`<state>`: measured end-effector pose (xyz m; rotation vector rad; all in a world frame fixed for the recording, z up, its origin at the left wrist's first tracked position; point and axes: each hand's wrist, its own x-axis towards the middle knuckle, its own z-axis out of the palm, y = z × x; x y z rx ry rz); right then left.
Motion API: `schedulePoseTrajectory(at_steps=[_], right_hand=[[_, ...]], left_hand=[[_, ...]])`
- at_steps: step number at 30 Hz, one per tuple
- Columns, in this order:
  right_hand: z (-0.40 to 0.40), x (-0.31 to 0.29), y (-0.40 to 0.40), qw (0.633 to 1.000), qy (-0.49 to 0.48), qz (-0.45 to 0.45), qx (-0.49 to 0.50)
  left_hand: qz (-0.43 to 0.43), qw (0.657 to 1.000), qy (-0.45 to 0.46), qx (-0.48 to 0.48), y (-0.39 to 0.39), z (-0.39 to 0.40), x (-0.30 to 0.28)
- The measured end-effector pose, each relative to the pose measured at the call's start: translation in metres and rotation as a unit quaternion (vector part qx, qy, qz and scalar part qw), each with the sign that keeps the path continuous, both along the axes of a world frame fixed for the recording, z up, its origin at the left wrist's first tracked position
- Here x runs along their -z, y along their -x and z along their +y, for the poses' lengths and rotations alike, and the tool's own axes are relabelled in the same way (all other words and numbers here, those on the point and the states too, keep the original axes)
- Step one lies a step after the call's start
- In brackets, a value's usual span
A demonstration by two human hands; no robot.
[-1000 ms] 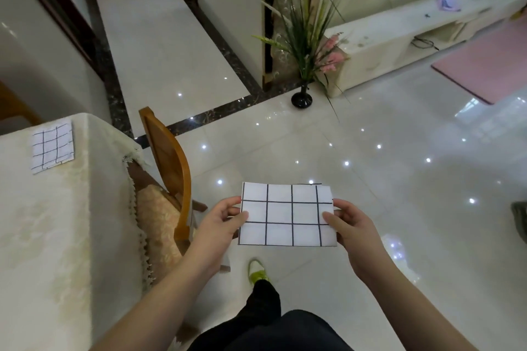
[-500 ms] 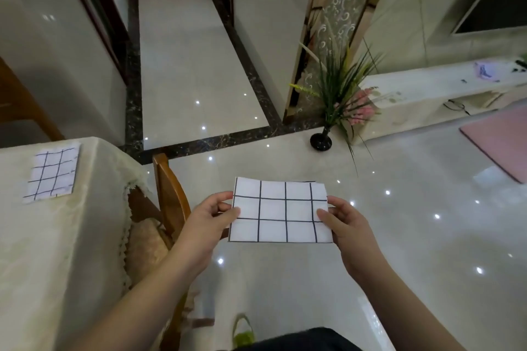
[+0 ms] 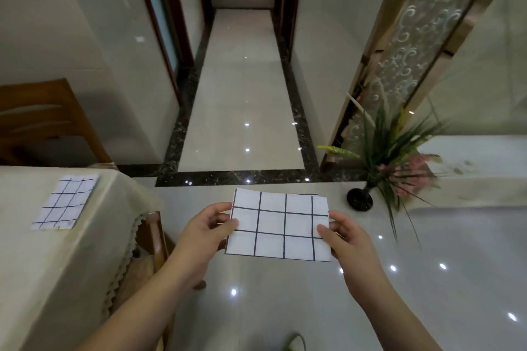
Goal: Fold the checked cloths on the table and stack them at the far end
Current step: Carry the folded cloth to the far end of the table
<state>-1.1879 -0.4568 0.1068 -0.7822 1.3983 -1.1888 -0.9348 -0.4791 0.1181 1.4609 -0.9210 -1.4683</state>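
A folded checked cloth (image 3: 278, 227) — white with a dark grid — is held flat in the air between both hands, out over the glossy floor (image 3: 427, 279) and clear of the worktop (image 3: 42, 265). The left hand (image 3: 204, 232) pinches the cloth's left edge, thumb lying on top near the middle row of squares and the fingers curled underneath. The right hand (image 3: 346, 239) grips the right edge in the same way, thumb on the upper face and fingers below. The cloth spans the gap between the two hands, its long side running left to right, and a second layer peeks out along the far right edge.

A second folded checked cloth (image 3: 66, 202) lies flat on the worktop at the left, towards its far end and well apart from the hands. The worktop is covered by a cream tablecloth with a fringed edge, and a wooden chair (image 3: 154, 239) is tucked in at its side, just left of the left forearm. To the right of the held cloth stands a dark vase with green leaves and pink flowers (image 3: 360, 199) — on the floor, beside a patterned partition.
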Motion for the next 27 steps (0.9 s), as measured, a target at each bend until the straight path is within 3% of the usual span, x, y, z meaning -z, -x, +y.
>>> schedulePoseTrajectory(at_steps=[11,27], right_hand=[[-0.131,-0.018,0.031,0.996,0.03,-0.007,-0.087],[-0.336,-0.031,-0.095,0.978,0.03,-0.02,-0.207]], left_hand=[[0.018,0.995,0.036,-0.091,0.032,-0.083,-0.026],[0.063,0.971,0.042,-0.226,-0.083,-0.231,-0.007]])
